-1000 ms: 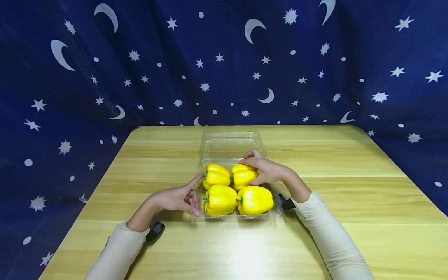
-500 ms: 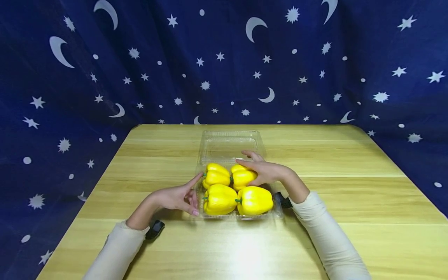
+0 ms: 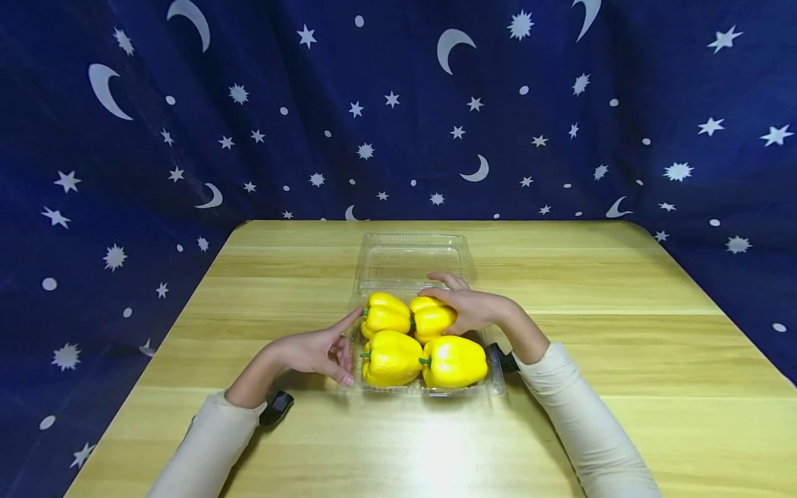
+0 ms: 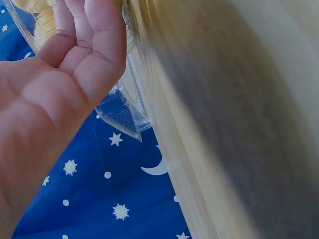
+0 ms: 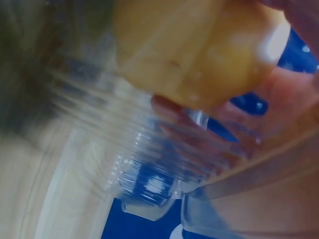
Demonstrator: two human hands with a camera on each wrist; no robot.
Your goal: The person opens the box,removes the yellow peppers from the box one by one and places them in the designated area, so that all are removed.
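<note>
Several yellow bell peppers lie on their sides in a clear plastic clamshell box point(image 3: 495, 389), its lid point(image 3: 414, 259) folded back flat behind them. My right hand point(image 3: 474, 307) grips the back right bell pepper point(image 3: 432, 321) from its right side; this pepper also fills the top of the right wrist view. At the box's left side is my left hand point(image 3: 314, 353), index finger stretched to the stem of the back left bell pepper point(image 3: 387, 315) and thumb by the box's front left corner. The front left point(image 3: 392, 360) and front right bell pepper point(image 3: 456, 362) are untouched.
The box stands on a wooden table point(image 3: 591, 277). A dark blue curtain point(image 3: 398, 69) with moons and stars hangs behind the table and along its sides. Black wrist devices, such as one under the left wrist point(image 3: 277, 409), sit low near the tabletop.
The box with its peppers has shifted slightly toward me. My right hand and the back right pepper have moved a little to the left, while my left hand has stayed almost in place.
</note>
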